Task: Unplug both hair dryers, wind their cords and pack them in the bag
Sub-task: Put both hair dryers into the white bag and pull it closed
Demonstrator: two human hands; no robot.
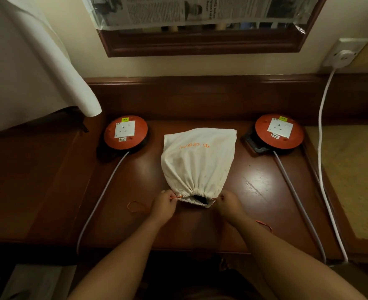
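Now I have the cream cloth drawstring bag (198, 163) lying flat at the centre of the dark polished wooden desk (265, 191), its gathered mouth toward me and something dark just showing inside. I take that for the hair dryers, though I cannot see them outright. My left hand (163, 205) pinches the thin orange drawstring (176, 197) at the left of the mouth; my right hand (228, 204) has the grip pressed together on the cord at the right. To close it well I should pull both ends outward evenly and level with the desk, so the gathers tighten without dragging the bag. There is bare desk either side below the two round orange extension reels (125, 132) (279, 131), but their grey cables (100, 202) run down left and right, and the front edge is close beneath my wrists.
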